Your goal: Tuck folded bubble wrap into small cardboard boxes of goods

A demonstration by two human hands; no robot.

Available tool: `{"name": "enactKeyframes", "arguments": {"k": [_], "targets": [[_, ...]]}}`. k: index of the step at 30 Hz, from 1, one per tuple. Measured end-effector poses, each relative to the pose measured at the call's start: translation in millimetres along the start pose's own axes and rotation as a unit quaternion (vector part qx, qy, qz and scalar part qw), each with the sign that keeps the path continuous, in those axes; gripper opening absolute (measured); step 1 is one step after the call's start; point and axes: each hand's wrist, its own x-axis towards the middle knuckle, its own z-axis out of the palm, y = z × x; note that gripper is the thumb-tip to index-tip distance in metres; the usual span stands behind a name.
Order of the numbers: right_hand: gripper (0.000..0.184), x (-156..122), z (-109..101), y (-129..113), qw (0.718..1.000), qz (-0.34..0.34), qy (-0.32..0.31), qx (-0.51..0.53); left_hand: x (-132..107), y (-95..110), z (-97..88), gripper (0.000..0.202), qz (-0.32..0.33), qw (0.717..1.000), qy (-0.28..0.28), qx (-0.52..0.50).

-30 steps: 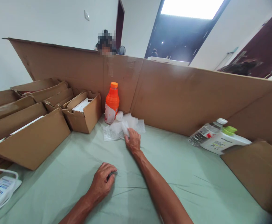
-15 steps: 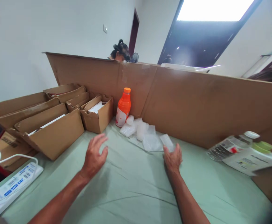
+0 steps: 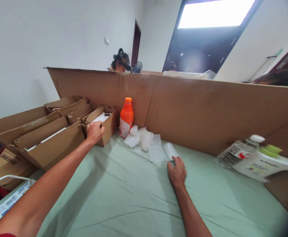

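Note:
My left hand is at the near end of a small open cardboard box, its fingers curled over the rim and partly hidden. White flat pieces show inside that box. Lower on the right, my right hand rests on the green cloth, fingers apart and holding nothing. Its fingertips are close to a rolled piece of bubble wrap; whether they touch it I cannot tell. More clear and white bubble wrap lies in a loose pile to the left of it.
An orange bottle stands behind the pile. Several cardboard boxes line the left, near a white power strip. A clear bottle and a white container with a green cap lie right. Behind a cardboard wall is a person.
My left hand has moved from above the cloth, up and left, onto the small cardboard box. My right hand has stayed beside the bubble wrap. The view has shifted slightly.

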Motion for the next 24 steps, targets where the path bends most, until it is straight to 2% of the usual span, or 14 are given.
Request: {"name": "enactKeyframes", "arguments": {"k": [4, 7, 11, 13, 15, 17, 19, 21, 24], "targets": [[0.044, 0, 0, 0, 1.0, 0.002, 0.001, -0.001, -9, -5, -13.1, 0.018, -0.014, 1.0, 0.004, -0.003], [0.042, 0, -1, -1, 1.0, 0.005, -0.001, 0.003, -33, -13, -33.3, 0.018, -0.006, 1.0, 0.014, -0.024], [0.041, 1, -1, -1, 1.0, 0.005, 0.004, 0.016, -98, -33, -67.7, 0.019, 0.036, 0.996, 0.013, -0.076], [0.042, 2, -2, -1, 1.0, 0.006, 0.009, 0.022, -139, -47, -85.7, 0.018, 0.098, 0.979, 0.028, -0.179], [0.045, 2, -2, -1, 0.999, 0.006, 0.014, 0.029, -179, -64, -102.6, 0.013, 0.112, 0.965, 0.036, -0.232], [0.047, 2, -3, -3, 0.999, 0.004, 0.018, 0.036, -213, -81, -115.6, 0.007, 0.097, 0.96, 0.067, -0.253], [0.048, 0, -6, -6, 0.999, 0.0, 0.021, 0.046, -239, -98, -121.6, 0.007, 0.051, 0.961, 0.12, -0.244], [0.049, -2, -9, -12, 0.998, -0.005, 0.027, 0.059, -257, -112, -119.4, 0.036, -0.023, 0.954, 0.157, -0.255], [0.049, -4, -18, -25, 0.995, -0.026, 0.036, 0.088, -275, -123, -105.9, 0.078, -0.14, 0.92, 0.135, -0.341]]}}
